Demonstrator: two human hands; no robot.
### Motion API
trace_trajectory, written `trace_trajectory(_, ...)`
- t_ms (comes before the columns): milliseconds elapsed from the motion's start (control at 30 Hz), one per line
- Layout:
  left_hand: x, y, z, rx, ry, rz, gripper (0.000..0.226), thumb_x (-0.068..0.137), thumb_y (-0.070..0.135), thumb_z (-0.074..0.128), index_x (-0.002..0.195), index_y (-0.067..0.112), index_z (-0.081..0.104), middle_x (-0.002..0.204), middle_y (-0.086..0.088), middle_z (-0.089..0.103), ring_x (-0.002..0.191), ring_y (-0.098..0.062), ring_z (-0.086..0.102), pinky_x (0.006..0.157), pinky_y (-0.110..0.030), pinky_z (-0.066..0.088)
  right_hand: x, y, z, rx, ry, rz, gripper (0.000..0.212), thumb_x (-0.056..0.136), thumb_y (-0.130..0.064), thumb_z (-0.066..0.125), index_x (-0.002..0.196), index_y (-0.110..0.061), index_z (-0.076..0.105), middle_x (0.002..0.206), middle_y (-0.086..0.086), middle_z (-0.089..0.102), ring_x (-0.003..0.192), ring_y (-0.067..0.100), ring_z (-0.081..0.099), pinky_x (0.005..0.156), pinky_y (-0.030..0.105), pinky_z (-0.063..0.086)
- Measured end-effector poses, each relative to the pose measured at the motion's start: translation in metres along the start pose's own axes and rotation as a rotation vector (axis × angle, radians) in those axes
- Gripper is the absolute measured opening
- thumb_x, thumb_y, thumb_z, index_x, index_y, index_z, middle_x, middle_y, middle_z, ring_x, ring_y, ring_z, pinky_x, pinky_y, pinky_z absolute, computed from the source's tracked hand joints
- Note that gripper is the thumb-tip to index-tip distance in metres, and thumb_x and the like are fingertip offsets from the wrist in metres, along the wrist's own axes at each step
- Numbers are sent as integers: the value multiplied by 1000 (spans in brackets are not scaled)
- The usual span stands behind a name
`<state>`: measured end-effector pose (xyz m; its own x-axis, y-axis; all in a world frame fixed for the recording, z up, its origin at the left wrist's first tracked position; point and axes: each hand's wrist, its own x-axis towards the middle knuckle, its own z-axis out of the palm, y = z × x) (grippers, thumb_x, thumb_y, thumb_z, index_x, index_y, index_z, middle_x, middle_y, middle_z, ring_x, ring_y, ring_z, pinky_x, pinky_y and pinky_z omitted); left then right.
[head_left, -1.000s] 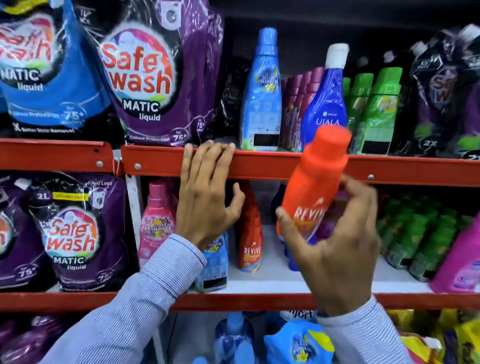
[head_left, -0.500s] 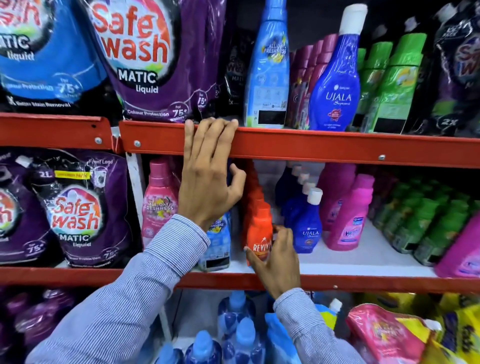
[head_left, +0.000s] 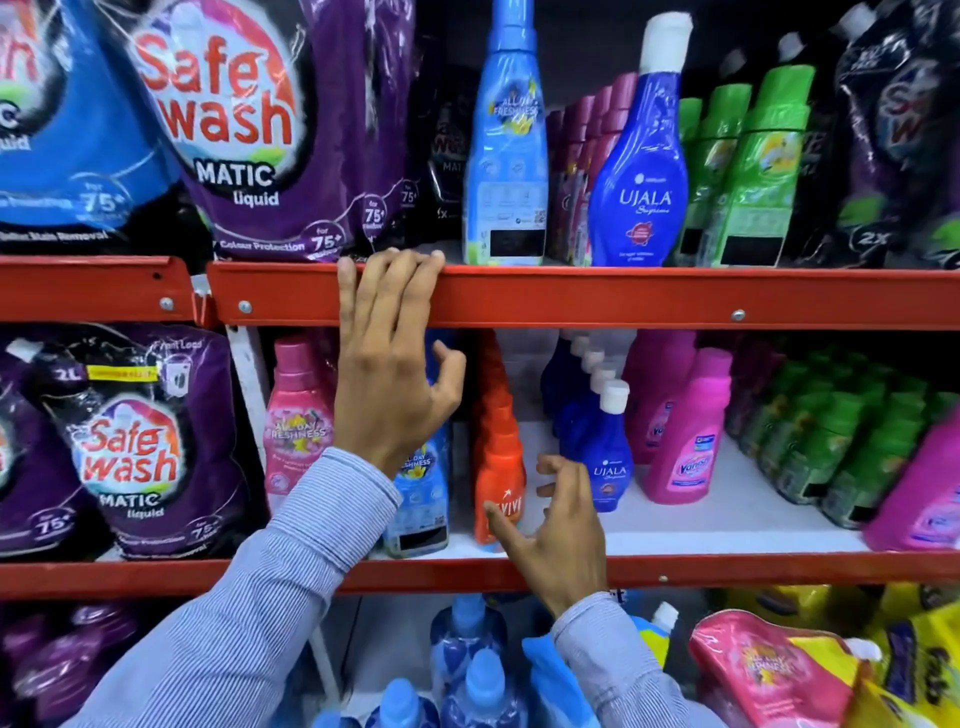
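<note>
An orange Revive bottle (head_left: 500, 467) stands upright at the front of a row of like orange bottles on the middle shelf. My right hand (head_left: 561, 530) is just right of and in front of it. The fingers are spread and loosely curled with nothing in them. The thumb lies across the bottle's lower label; I cannot tell if it touches. My left hand (head_left: 387, 379) rests flat on the red rail of the upper shelf (head_left: 623, 296), fingertips over its top edge.
Blue Ujala bottles (head_left: 610, 462) and a pink Vanish bottle (head_left: 685, 452) stand right of the orange row, with green bottles (head_left: 841, 441) further right. A blue bottle (head_left: 421, 499) and a pink one (head_left: 296, 415) stand left. Purple Safe Wash pouches (head_left: 135, 457) fill the far left. The lower red rail (head_left: 753, 566) runs under my right hand.
My right hand carried the orange bottle down from the air and set it at the front of the orange row. It has now let go and opened. My left hand stayed on the rail.
</note>
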<state>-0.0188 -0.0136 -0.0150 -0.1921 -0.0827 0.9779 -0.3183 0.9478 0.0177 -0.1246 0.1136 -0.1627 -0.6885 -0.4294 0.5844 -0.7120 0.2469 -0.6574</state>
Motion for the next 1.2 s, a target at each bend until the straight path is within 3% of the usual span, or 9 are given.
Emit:
trace_trajectory(100,0,2,1,9,7,-1,69,76,8,63,144,0,51,146,-20,56,145,-37,42,130,-54,11,13,-18,-36,107,194,-135,48,77,-41,74,114,-20,53,108,-7,55,96,8,57,81,30,52)
trace_trajectory(233,1,17,3,14,19,-58,71,78,18,64,144,-2,51,152,-20,51,150,-39,35,130,-56,10,52,-53,-91,119,476,-326,34,80,-26,71,107,-8,59,104,5,59,96,23,56,86,39,49)
trace_trajectory(333,2,33,9,19,-20,-19,75,79,23,66,147,-1,48,157,-20,45,153,-38,30,128,-63,13,83,-72,-122,21,612,-381,41,79,-28,70,111,-5,58,111,11,59,105,29,53,96,43,43)
trace_trajectory(567,17,66,30,55,-77,78,76,79,28,68,148,4,49,157,-15,48,152,-33,35,129,-60,10,148,-106,-146,-224,565,-191,86,75,-55,59,144,-10,35,138,13,46,123,33,44,104,44,35)
trace_trajectory(733,18,68,38,72,-33,72,68,81,31,61,143,3,55,150,-13,56,147,-32,44,128,-60,14,171,-115,-139,-293,455,-146,103,74,-61,62,150,-6,20,144,15,42,124,35,43,103,46,37)
trace_trajectory(1033,14,64,43,95,-7,91,66,83,32,60,143,4,56,146,-12,60,143,-32,48,124,-64,22,176,-116,-140,-196,412,-191,93,78,-51,65,148,-6,23,142,13,41,123,34,45,96,43,43)
trace_trajectory(1200,13,64,44,91,9,101,65,84,32,61,143,5,55,145,-12,61,142,-33,50,125,-63,22,165,-121,-169,-10,599,-279,89,77,-51,67,145,-7,32,141,12,45,128,28,45,107,37,38)
